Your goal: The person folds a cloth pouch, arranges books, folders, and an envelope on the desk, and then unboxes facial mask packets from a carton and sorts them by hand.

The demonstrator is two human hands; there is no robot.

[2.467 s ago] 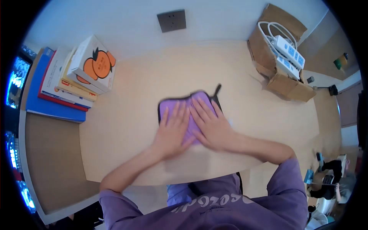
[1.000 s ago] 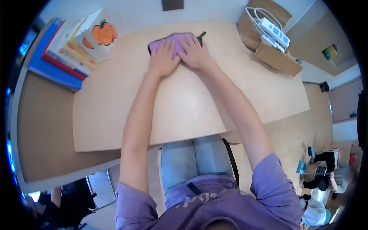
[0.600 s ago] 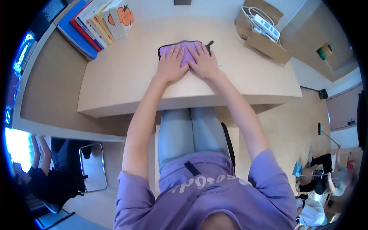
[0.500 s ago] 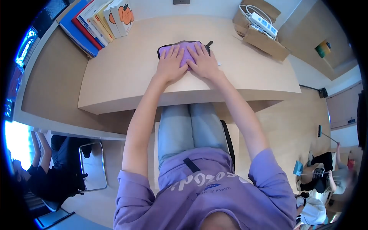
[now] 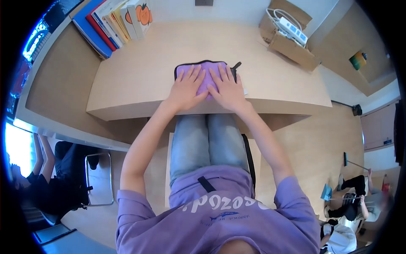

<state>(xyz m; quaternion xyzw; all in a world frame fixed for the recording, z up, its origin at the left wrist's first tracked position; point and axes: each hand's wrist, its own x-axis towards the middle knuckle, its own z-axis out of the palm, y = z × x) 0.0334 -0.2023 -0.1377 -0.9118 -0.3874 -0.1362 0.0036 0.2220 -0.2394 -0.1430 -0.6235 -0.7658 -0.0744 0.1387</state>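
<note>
A purple zippered pouch (image 5: 207,67) with black edging lies flat on the desk (image 5: 148,80), near its front edge. My left hand (image 5: 186,89) rests palm down on the left part of the pouch, its fingers spread. On the right part lies my right hand (image 5: 227,89), also flat with the fingers apart. The two thumbs come close together over the pouch's lower middle. A black strap loop sticks out at the pouch's upper right corner. Both palms hide much of its lower half.
Upright books and folders (image 5: 112,25) stand at the back left. A cardboard box (image 5: 292,51) holding a white power strip (image 5: 292,30) is at the back right. A person (image 5: 55,182) sits at lower left; other people (image 5: 355,203) are at lower right, one with a broom and dustpan.
The pouch has slid toward me, closer to the desk's front edge, with both hands flat on it. My elbows have bent outward a little.
</note>
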